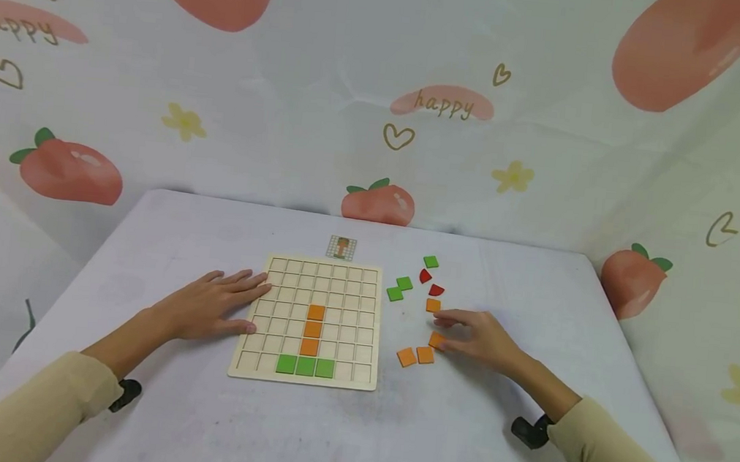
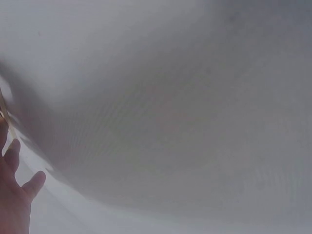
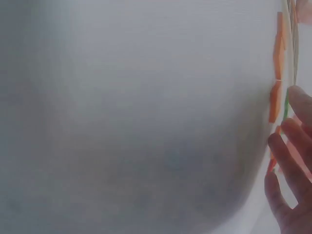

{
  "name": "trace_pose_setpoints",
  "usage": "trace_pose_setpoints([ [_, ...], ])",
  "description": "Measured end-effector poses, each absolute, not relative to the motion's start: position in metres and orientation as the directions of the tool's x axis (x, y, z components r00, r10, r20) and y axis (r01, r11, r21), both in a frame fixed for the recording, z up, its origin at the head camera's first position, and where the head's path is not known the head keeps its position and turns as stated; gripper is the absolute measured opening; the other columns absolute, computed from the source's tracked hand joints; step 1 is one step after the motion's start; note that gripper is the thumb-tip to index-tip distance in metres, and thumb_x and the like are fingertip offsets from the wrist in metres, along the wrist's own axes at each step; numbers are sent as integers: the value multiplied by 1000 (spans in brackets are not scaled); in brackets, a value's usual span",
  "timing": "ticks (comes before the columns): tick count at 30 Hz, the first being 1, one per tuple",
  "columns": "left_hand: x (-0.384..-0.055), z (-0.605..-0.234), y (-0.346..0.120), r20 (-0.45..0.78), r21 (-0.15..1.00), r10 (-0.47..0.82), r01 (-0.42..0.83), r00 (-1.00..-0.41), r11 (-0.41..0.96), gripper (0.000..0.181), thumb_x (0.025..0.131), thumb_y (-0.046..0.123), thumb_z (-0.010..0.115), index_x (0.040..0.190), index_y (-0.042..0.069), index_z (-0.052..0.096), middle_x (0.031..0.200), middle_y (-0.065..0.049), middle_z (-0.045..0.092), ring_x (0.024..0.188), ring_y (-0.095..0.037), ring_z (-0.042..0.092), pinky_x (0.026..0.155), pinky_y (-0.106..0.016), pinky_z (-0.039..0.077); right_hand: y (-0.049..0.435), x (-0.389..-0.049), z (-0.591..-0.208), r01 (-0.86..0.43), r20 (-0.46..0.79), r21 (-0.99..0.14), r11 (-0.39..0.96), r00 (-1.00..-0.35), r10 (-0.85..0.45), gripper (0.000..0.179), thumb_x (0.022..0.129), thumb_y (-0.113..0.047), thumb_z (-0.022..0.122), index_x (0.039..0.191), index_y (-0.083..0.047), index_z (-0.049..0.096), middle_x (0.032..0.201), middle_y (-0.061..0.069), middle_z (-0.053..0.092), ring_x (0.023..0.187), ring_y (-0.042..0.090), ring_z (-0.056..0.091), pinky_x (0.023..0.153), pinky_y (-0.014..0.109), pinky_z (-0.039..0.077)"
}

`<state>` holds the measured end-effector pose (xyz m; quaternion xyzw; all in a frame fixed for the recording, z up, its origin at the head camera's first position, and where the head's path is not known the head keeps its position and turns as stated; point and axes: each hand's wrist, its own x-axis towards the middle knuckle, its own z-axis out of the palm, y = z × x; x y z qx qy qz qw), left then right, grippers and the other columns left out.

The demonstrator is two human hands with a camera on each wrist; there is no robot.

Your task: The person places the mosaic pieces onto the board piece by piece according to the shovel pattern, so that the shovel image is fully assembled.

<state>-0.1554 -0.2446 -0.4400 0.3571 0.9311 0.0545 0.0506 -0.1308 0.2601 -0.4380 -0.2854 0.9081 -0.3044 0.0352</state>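
A pale wooden grid board lies on the table. Three orange square tiles form a column on it, above a row of three green square tiles. My left hand rests at the board's left edge, fingers spread and fairly straight. To the right of the board, my right hand hovers low over loose orange tiles, thumb tip at the nearest orange tile. Its fingers look loosely extended and apart in the right wrist view, with nothing pinched between them.
Beyond my right hand lie three loose green tiles and two red quarter-round pieces. A small printed pattern card lies behind the board. A white table is backed by a fruit-patterned cloth.
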Motion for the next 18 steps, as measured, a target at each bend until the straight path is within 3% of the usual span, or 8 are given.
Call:
trace_pose_setpoints([
  [18, -154, -438, -243, -56, 130, 671, 661, -740, 739, 78, 95, 62, 52, 154, 13, 39, 159, -9, 35, 144, -36, 34, 108, -63, 32, 262, -118, -450, -479, 160, -565, 672, -863, -480, 42, 79, -4, 83, 118, -1, 71, 107, -2, 75, 106, 20, 69, 95, 45, 52],
])
